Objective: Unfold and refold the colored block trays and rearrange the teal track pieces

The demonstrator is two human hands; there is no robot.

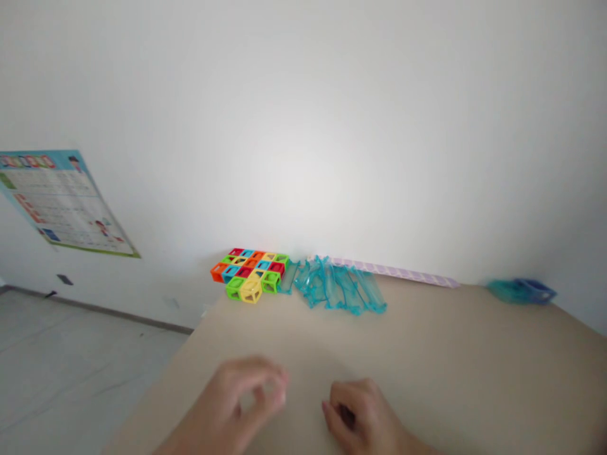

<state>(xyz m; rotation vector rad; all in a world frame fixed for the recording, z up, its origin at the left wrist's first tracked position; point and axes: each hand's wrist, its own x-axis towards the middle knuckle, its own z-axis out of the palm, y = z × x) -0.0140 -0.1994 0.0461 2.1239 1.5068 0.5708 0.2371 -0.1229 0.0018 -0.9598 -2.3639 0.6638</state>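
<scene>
My left hand (241,401), slightly blurred, hovers over the front of the tan table (427,354). Its thumb and fingers curl into a ring with the tips together, and nothing shows inside. To its right, my right hand (363,414) is curled into a loose fist with a dark hollow; no object shows in it. Both hands are apart from the toys. Beyond them, toward the wall, lies a group of coloured open-sided cubes (251,272) in red, orange, yellow, green and blue. Beside it is a row of translucent teal plastic pieces (339,287), overlapping one another.
A long pale purple patterned strip (403,272) lies along the wall edge. At the far right sit a blurred teal thing (505,291) and a dark blue piece (535,292). A poster (61,199) hangs on the left wall, above the grey floor (80,366).
</scene>
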